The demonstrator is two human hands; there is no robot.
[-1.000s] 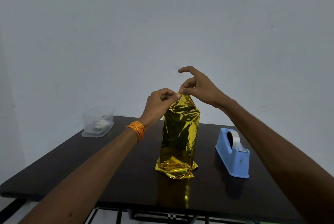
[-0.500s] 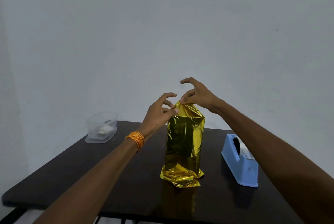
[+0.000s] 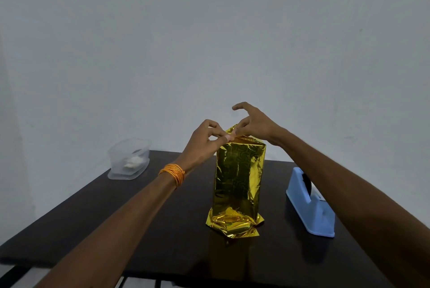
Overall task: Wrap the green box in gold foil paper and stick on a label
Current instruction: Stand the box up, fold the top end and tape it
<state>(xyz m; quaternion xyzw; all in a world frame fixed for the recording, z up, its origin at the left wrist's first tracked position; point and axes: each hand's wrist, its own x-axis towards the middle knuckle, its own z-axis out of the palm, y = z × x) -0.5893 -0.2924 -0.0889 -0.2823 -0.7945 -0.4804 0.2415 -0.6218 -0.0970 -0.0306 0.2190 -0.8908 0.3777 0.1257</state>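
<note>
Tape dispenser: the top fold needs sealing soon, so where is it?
In the head view, the blue tape dispenser sits on the dark table, right of the upright foil-wrapped box and apart from it.

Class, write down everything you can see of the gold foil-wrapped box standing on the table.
The foil-wrapped box is a tall block in shiny, crinkled gold foil with a faint swirl pattern. It stands upright mid-way across the dark table. At its foot the foil splays out in loose, rumpled folds. At the top a foil flap sticks up, pinched by the left hand and the right hand. No label shows.
</note>
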